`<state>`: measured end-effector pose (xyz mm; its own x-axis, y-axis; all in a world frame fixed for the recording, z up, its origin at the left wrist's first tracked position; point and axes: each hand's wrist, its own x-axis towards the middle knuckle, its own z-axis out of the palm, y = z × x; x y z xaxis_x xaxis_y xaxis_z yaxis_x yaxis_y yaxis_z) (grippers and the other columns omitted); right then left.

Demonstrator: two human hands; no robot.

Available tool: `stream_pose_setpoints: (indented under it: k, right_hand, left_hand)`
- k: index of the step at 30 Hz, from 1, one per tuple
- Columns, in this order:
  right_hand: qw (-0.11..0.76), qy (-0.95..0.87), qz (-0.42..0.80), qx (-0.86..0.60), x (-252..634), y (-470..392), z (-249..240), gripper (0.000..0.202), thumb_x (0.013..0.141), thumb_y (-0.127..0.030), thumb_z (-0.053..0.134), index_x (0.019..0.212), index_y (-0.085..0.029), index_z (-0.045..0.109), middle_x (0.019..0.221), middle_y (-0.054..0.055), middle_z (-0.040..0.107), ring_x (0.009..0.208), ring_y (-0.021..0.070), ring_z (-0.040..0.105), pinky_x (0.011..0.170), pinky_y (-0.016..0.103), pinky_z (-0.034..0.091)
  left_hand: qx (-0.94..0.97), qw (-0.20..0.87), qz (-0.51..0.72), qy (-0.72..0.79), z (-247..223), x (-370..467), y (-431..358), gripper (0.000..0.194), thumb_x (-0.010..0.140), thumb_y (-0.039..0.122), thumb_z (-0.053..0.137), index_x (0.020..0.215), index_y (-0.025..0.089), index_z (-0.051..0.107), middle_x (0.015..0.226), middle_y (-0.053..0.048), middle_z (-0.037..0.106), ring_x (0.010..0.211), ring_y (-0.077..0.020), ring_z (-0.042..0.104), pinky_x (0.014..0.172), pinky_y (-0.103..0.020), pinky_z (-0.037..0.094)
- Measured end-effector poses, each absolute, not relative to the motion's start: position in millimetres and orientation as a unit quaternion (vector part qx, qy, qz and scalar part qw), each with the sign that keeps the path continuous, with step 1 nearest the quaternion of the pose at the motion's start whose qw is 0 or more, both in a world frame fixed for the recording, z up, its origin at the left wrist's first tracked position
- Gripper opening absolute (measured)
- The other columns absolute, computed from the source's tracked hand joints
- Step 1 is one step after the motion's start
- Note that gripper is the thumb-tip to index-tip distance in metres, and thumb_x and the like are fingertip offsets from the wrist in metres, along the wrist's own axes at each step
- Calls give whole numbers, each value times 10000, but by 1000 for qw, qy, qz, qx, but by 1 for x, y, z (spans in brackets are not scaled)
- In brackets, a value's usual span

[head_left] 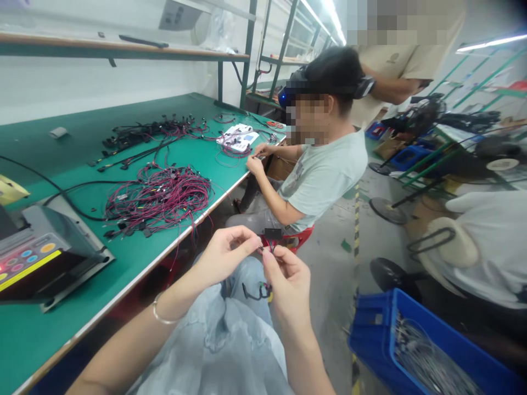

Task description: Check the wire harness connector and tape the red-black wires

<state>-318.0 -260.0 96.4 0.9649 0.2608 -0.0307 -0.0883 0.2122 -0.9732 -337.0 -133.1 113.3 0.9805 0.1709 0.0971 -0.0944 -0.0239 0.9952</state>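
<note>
Above my lap, my right hand (pixel 291 282) closes around the wires of a small wire harness. Its black connector (pixel 272 233) sticks up past the fingertips, with thin coloured wires below it. A loose end of the harness (pixel 258 292), with black, green and yellow parts, dangles beneath the right fingers. Thumb and forefinger of my left hand (pixel 230 252) pinch together right beside the right thumb, at the wires under the connector. What exactly lies between the left fingertips is too small to make out.
A tangled pile of red and black wires (pixel 164 195) covers part of the green table (pixel 230 189), with black cables (pixel 152 131) behind. At left stands a machine with coloured buttons (pixel 45 258). A co-worker (pixel 321 170) sits close ahead. A blue crate (pixel 370 323) holds cables at right.
</note>
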Motion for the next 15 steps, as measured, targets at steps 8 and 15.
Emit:
stream_pose_setpoints:
  k: [8, 15]
  right_hand:
    - [800, -41, 138, -582, -319, -257, 93, 211, 655, -349, 662, 665, -160, 568, 486, -68, 425, 407, 23, 269, 416, 184, 266]
    - [809, -31, 135, -571, -321, -256, 97, 214, 652, -340, 666, 635, -154, 562, 451, -79, 383, 388, 12, 235, 388, 175, 227]
  left_hand:
    - [723, 670, 171, 14, 110, -342, -142, 164, 775, 303, 549, 710, 158, 590, 677, 1, 566, 652, -110, 499, 615, -228, 392]
    - [726, 668, 163, 18, 110, -344, -144, 185, 778, 320, 542, 694, 158, 574, 651, 7, 549, 638, -110, 486, 603, -232, 380]
